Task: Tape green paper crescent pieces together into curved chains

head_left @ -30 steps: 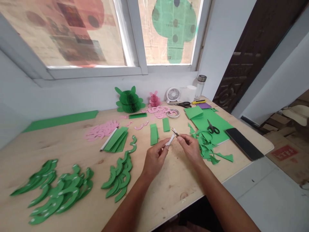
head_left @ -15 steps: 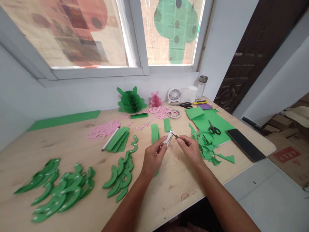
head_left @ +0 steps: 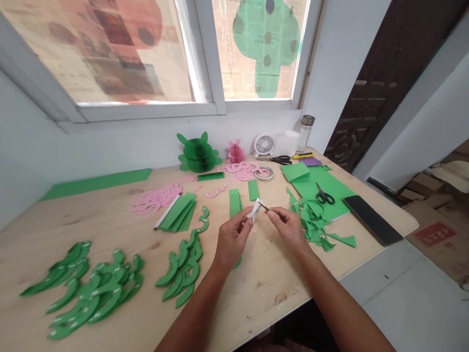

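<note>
My left hand (head_left: 232,239) pinches a small white paper strip (head_left: 255,210) between thumb and fingers. My right hand (head_left: 287,228) grips a thin dark metal tool (head_left: 265,207), possibly tweezers, its tip touching or almost touching the strip's upper end. Just beyond the left hand lies a green paper strip (head_left: 235,203), its lower part hidden by that hand. A shorter green strip (head_left: 253,190) lies above the white piece. To the right of my right hand is a heap of green paper scraps (head_left: 313,222).
Black scissors (head_left: 325,195) rest on a green sheet (head_left: 322,188), next to a black phone (head_left: 373,219). Cut green leaf shapes (head_left: 95,293) and pink cutouts (head_left: 157,198) cover the wooden table's (head_left: 256,298) left. Paper honeycomb figures (head_left: 198,154) stand by the wall.
Both hands have risen slightly and come closer together. The white strip now tilts more upright, and its end sits nearer the tool's tip.
</note>
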Motion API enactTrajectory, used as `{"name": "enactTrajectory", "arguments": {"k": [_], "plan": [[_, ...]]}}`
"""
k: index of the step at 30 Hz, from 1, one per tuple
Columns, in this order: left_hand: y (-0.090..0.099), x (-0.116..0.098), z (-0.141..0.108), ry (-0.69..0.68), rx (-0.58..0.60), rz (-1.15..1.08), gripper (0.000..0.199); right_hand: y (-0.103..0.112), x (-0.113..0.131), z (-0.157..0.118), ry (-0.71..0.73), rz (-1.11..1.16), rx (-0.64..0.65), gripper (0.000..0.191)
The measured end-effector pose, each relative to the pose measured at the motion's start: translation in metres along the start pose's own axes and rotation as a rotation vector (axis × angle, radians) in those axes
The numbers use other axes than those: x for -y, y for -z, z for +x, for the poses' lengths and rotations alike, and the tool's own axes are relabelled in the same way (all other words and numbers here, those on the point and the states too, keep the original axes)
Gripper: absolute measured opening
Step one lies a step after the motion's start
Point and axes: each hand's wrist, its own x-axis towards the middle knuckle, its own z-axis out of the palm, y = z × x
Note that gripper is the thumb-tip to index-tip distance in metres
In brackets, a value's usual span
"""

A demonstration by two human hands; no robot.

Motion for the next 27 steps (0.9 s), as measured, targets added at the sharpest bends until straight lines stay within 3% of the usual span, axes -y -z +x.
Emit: {"name": "enactTrajectory", "arguments": {"k": [27], "plan": [[-0.0007, -0.0003, -0.0003, 0.012, 0.034, -0.030, 0.039, -0.0009, 0.0014, -0.0009, 0.017, -0.016, -0.033, 0.031]]}}
